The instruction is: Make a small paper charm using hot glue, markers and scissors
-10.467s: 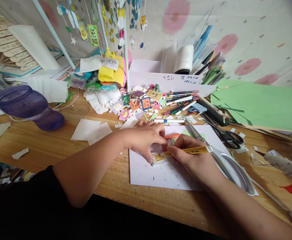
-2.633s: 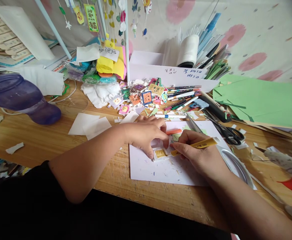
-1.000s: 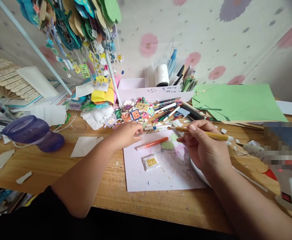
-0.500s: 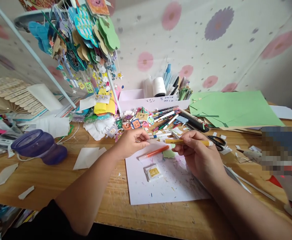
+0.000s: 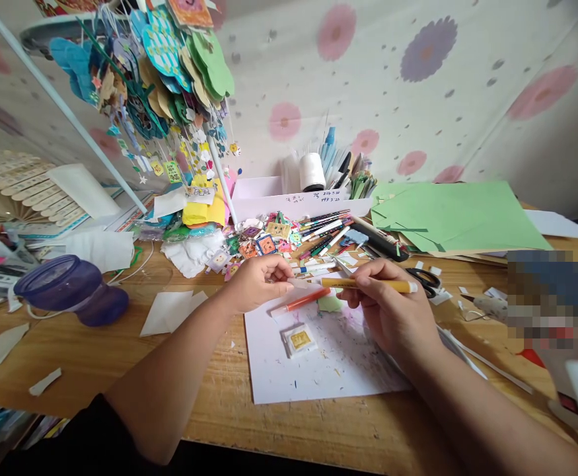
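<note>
Pinched left hand (image 5: 259,283) nearly meets gripping right hand (image 5: 390,314).

Home craft desk, paper mobile (image 5: 164,73), marker pens (image 5: 325,228), green card sheets (image 5: 457,215), scissors (image 5: 425,279)

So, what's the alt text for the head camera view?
A person's right hand holds a yellow marker over a white sheet on a cluttered wooden table, while the left hand pinches a small white piece by its tip. A yellow-centred card lies on the sheet.
</note>
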